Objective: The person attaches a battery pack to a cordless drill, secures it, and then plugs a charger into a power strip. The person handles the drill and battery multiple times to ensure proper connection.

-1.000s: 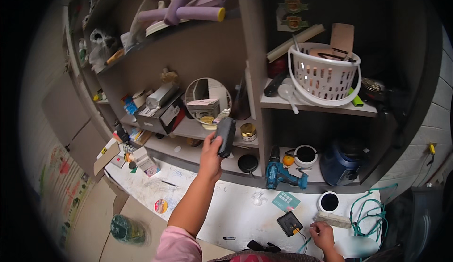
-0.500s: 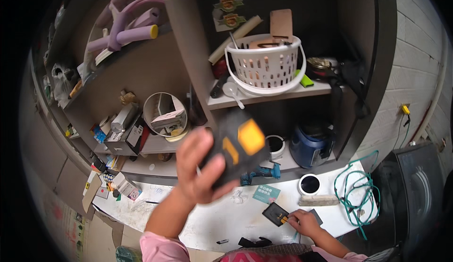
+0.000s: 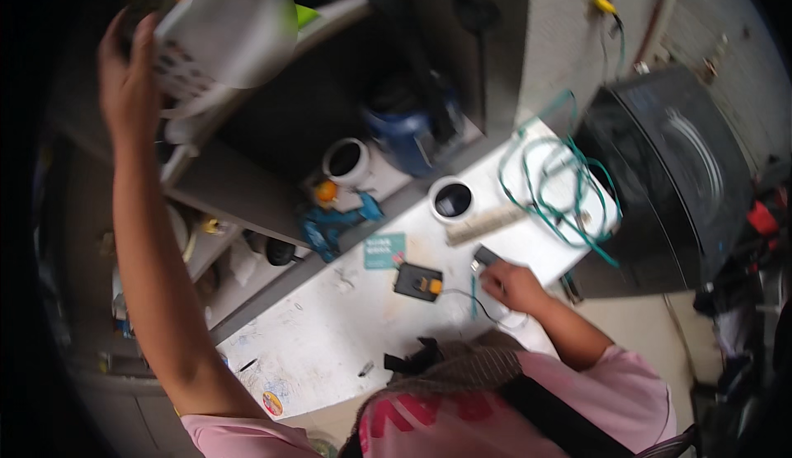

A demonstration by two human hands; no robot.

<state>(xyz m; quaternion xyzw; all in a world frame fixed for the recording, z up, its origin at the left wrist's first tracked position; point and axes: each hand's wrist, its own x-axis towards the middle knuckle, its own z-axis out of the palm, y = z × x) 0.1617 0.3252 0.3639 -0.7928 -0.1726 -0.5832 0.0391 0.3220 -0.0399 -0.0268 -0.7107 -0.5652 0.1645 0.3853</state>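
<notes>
My left arm reaches to the upper left, where my left hand [image 3: 132, 78] is at the side of a white perforated basket [image 3: 186, 74] on the shelf. The basket leans over with its round base [image 3: 247, 25] turned outward. My thumb lies against it and the other fingers curl around its far side; this area is blurred. Over the white table, my right hand [image 3: 511, 286] has curled fingers beside a small dark rectangular block [image 3: 488, 255]; what lies between the fingertips is hidden. To its left is a flat black box [image 3: 417, 282] with an orange part and a thin dark cable.
A teal card [image 3: 384, 251] lies beyond the black box. Farther back stand a white cup [image 3: 451, 200] and a pale bar [image 3: 487, 224]. Coiled green cord [image 3: 536, 181] lies at the right, beside a black chair [image 3: 668, 169]. Under the shelf are a blue container [image 3: 400, 132] and a teal cloth [image 3: 338, 225].
My left hand has gone up to the basket; the dark box it held no longer shows. The basket has tipped. My right hand has left the orange part. The view has tilted and shifted right.
</notes>
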